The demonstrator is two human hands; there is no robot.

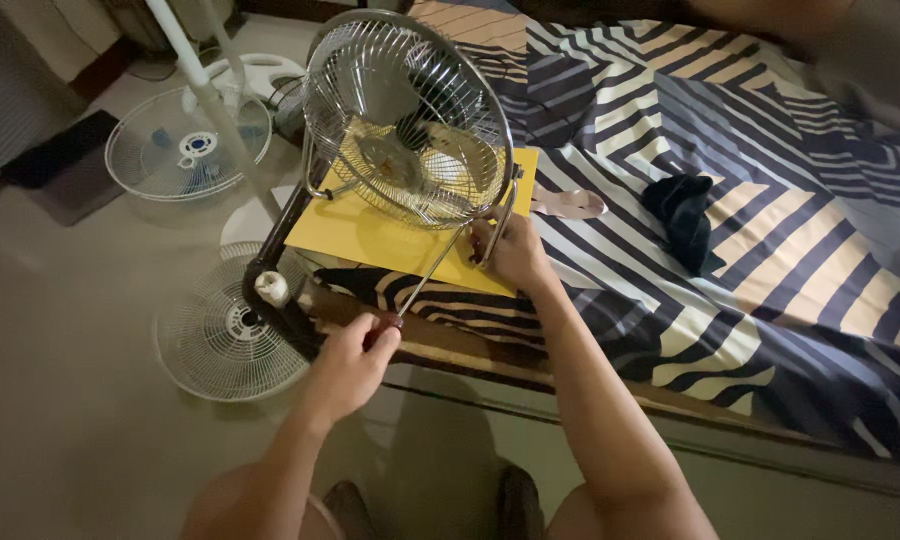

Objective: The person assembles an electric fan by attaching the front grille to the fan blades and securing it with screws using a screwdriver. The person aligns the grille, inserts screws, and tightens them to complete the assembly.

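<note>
Two hands: both busy at one fan.
Bed [770,300]: striped cover, yellow sheet [370,235] at its edge.
Metal fan [407,120]: upright on the yellow sheet.
Right hand [515,252]: closed around the fan's stand.
Left hand [350,362]: fisted on a screwdriver [432,272], tip toward the fan's base.
Floor: two white grilles [188,145].

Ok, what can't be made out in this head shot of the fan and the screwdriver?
- Screwdriver handle: buried in the left hand.
- Its tip: lost behind the metal fan grille and the right hand.
- What the right hand's fingers pinch on the fan frame: too small and dark.
- Top right corner over the striped bedsheet: blurred.
</note>
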